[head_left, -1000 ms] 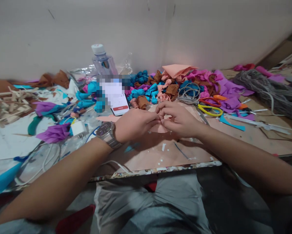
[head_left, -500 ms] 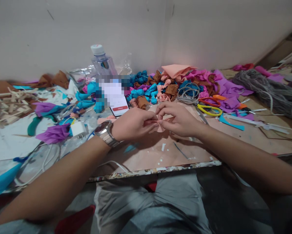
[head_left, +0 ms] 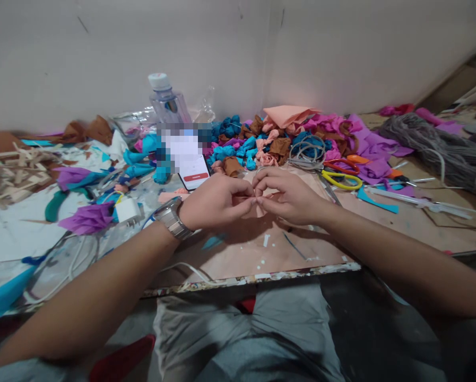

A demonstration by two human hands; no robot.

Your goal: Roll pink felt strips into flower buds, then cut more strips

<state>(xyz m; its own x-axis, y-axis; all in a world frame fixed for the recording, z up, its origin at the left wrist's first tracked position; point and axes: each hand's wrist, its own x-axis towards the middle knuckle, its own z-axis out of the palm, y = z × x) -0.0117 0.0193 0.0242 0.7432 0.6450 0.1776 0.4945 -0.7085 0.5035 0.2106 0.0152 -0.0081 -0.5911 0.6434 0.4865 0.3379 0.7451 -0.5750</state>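
Note:
Just above the table, my left hand [head_left: 219,203] and my right hand [head_left: 287,195] meet at their fingertips. Between them they pinch a small piece of peach crepe paper [head_left: 260,211], most of it hidden behind the fingers. A metal watch sits on my left wrist. Past the hands lies a heap of twisted paper pieces in blue, brown, pink and peach, with a folded peach paper sheet [head_left: 288,114] on top. A phone [head_left: 197,175] with a lit screen rests beyond my left hand.
Yellow-handled scissors [head_left: 342,179] and a coil of wire [head_left: 307,151] lie to the right, near a grey cord bundle [head_left: 436,151]. A bottle [head_left: 168,101] stands by the wall. Left are a white charger [head_left: 128,211], purple paper flowers [head_left: 88,217] and wooden sticks [head_left: 17,164].
My fingertips have drawn closer together over the peach paper, and less of it shows below them. My left hand has turned slightly. Everything else looks the same.

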